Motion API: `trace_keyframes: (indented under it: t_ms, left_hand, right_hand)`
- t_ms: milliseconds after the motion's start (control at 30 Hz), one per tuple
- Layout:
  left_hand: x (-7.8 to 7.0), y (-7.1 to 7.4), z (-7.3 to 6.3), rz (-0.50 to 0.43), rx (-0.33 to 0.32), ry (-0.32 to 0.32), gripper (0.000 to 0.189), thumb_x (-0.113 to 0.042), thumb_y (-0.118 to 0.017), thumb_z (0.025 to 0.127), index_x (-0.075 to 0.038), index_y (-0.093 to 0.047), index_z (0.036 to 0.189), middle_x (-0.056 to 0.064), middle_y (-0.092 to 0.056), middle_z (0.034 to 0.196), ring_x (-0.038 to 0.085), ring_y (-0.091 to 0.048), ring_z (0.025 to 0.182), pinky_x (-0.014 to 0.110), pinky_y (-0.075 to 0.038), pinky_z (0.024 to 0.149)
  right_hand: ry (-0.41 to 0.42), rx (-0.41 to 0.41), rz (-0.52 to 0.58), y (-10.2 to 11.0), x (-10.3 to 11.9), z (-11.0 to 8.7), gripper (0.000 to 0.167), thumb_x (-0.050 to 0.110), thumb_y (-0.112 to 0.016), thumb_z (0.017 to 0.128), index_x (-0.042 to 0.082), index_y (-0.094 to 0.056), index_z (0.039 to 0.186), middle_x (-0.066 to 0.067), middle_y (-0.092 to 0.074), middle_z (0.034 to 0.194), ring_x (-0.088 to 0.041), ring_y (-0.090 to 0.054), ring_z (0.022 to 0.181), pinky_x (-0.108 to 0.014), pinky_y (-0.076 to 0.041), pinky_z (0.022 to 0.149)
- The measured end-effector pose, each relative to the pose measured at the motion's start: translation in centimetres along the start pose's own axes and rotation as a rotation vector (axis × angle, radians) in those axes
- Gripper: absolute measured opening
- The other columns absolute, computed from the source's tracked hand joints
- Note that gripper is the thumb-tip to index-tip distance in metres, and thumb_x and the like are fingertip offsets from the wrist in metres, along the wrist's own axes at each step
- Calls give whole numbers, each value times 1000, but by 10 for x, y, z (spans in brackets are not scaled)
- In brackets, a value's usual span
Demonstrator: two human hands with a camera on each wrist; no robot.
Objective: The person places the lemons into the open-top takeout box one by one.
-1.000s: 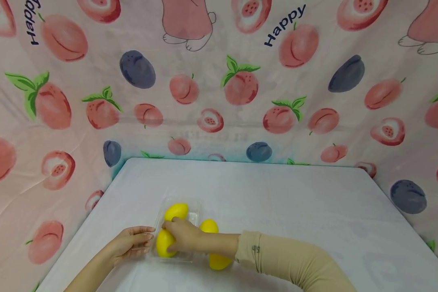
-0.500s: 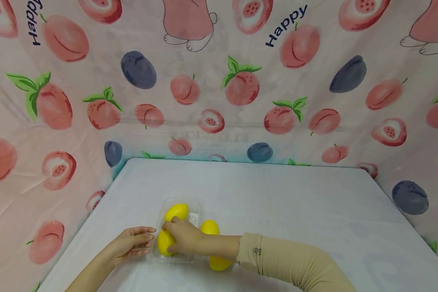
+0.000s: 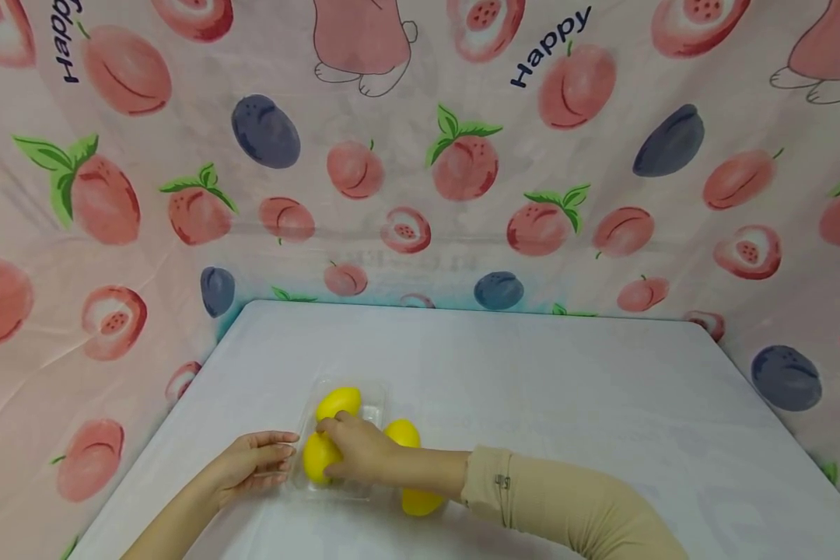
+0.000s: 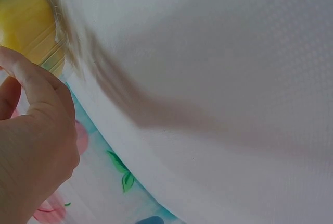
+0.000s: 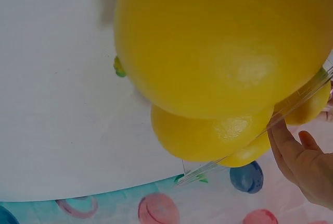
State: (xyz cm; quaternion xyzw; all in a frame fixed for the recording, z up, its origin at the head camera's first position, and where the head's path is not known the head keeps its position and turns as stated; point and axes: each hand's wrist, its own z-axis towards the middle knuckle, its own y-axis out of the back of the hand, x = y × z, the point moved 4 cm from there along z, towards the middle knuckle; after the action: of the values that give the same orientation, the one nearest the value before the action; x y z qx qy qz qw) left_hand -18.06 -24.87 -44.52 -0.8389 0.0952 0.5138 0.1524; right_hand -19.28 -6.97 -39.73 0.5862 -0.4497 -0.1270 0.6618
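Note:
A clear plastic box (image 3: 373, 414) stands at the left front of the white table. Two yellow lemons are at it: the far lemon (image 3: 339, 402) lies inside, and the near lemon (image 3: 319, 459) is gripped by my right hand (image 3: 362, 449), fingers over its far side and thumb at its near side. My left hand (image 3: 255, 465) reaches to the box's left wall, fingers loosely extended, fingertips right at the plastic. In the left wrist view a lemon (image 4: 26, 21) shows through that wall. A large lemon (image 5: 218, 41) fills much of the right wrist view.
Right of the box, one more lemon (image 3: 402, 433) lies beyond my right forearm and another lemon (image 3: 422, 503) on its near side, both partly hidden by it. The white tabletop (image 3: 532, 389) stretches away to the right. A peach-print cloth (image 3: 462, 233) hangs behind it.
My right hand has shifted slightly away from me and rightward, with the near lemon moving along in its grip. The left hand stays at the box wall.

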Motion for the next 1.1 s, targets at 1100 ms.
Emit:
trace_keyframes:
  t_ms: [1100]
  left_hand:
    - [-5, -1, -3, 23, 7, 28, 23, -9, -56, 93, -5, -61, 115, -4, -64, 87, 6, -63, 75, 22, -58, 72]
  right_hand:
    - [34, -40, 263, 38, -24, -54, 42, 21, -69, 86, 10, -55, 125, -1, -59, 125, -14, -60, 101, -16, -51, 85]
